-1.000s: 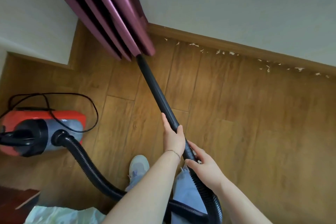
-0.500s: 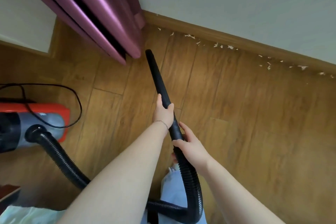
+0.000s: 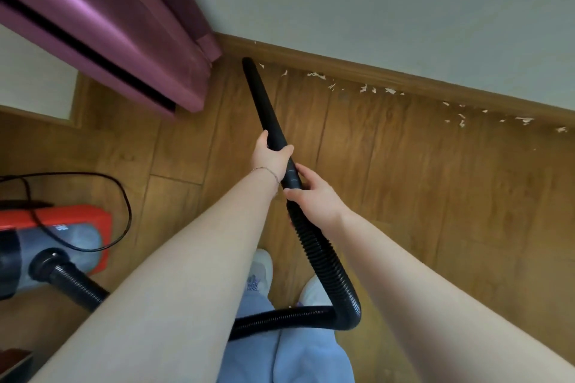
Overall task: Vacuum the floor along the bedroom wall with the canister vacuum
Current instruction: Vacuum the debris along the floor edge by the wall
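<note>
She stands over the brown wood-plank floor [image 3: 404, 196] with both bare arms stretched forward, holding the tapered black plastic nozzle tube [image 3: 264, 109] of the vacuum. Her left hand [image 3: 270, 155] is forward on the tube, fingers [image 3: 287, 149] wrapped closed around it, a thin bracelet at the wrist. Her right hand [image 3: 314, 193] sits just behind, fingers closed round the point where the tube joins the ribbed black hose [image 3: 323, 258]. The tube's tip rests close to the brown wooden skirting board [image 3: 373, 71] under the pale wall, just right of the purple curtain [image 3: 124, 40] that hangs to the floor. White scraps of debris [image 3: 367, 88] lie scattered along the foot of the skirting, running off to the right of the tip. The hose loops down past her white shoes [image 3: 314, 289] and light blue trousers [image 3: 295, 357], then runs left to the red and grey canister vacuum [image 3: 71, 236] sitting on the floor at her left side. A black power cord [image 3: 124, 214] curls over the canister.
</note>
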### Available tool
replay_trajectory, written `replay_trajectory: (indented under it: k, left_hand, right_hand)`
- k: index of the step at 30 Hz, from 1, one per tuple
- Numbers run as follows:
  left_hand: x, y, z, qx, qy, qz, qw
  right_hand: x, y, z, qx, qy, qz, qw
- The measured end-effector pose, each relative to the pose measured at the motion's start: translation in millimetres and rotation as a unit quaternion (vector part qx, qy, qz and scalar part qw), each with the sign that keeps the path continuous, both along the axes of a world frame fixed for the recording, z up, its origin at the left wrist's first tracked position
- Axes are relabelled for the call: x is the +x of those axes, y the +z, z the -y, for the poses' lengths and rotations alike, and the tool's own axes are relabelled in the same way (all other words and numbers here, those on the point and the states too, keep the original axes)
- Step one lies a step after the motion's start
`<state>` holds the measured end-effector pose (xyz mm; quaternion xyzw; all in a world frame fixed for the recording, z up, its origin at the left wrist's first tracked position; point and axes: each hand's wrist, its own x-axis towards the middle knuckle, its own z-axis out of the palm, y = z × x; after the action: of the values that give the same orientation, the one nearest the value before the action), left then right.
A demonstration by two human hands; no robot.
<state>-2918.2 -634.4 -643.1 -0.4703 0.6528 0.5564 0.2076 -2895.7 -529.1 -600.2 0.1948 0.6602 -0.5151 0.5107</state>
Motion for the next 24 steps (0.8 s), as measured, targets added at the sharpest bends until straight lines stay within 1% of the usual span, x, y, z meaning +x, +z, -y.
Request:
replay_trajectory:
  k: [3,7,12,18,24]
  left_hand:
    - [-16,-5,10,-0.014,-0.028,0.002,1.0]
    - [-23,-14,16,-0.023,-0.066,0.012,0.997]
    - [-16,-17,11,-0.008,-0.062,0.004,0.998]
    - [-7,12,9,-0.065,-0.053,-0.029,0.996]
    - [4,44,10,-0.081,-0.059,-0.05,0.994]
  right_hand:
    - [-17,-9,13,-0.002,-0.018,0.01,1.0]
    - [-16,-20,20,0.006,-0.013,0.013,1.0]
    - [-11,-20,15,0.018,-0.012,0.0,1.0]
    - [-3,8,22,0.004,-0.005,-0.046,0.999]
    - [11,39,22,-0.005,-0.019,-0.054,0.998]
